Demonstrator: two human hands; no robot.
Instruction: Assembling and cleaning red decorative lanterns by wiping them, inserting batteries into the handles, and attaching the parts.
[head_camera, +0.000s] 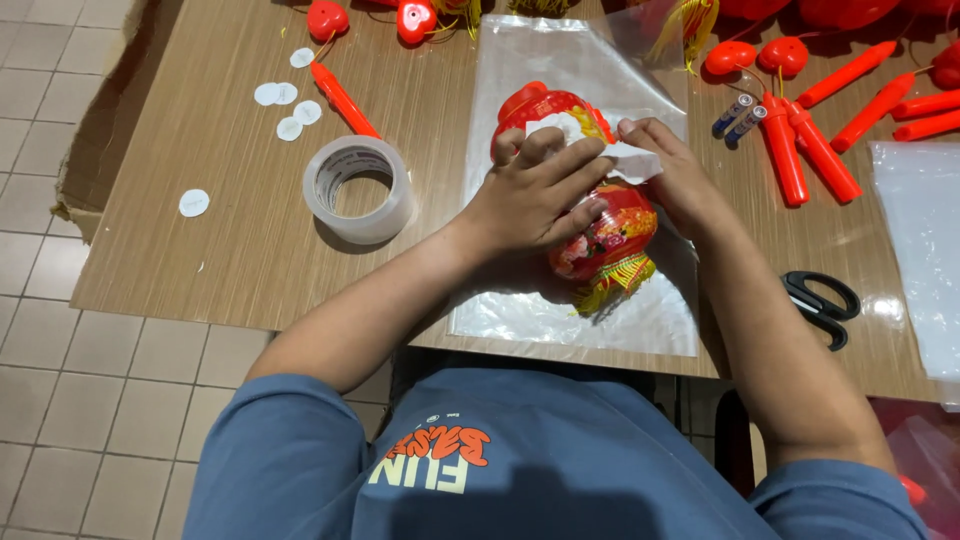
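Glossy red plastic lantern (600, 225), white paper slip (628, 160), shiny clear plastic bag (575, 70), wood-grain laminate table (200, 230)

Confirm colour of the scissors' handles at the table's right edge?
Black. The scissors lie on the wooden table, seen clearly in the head view.

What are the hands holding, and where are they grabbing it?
Both hands hold a red lantern with a white paper on it. The left hand lies over its top and side; the right hand has its grip on the right side, pinching the paper.
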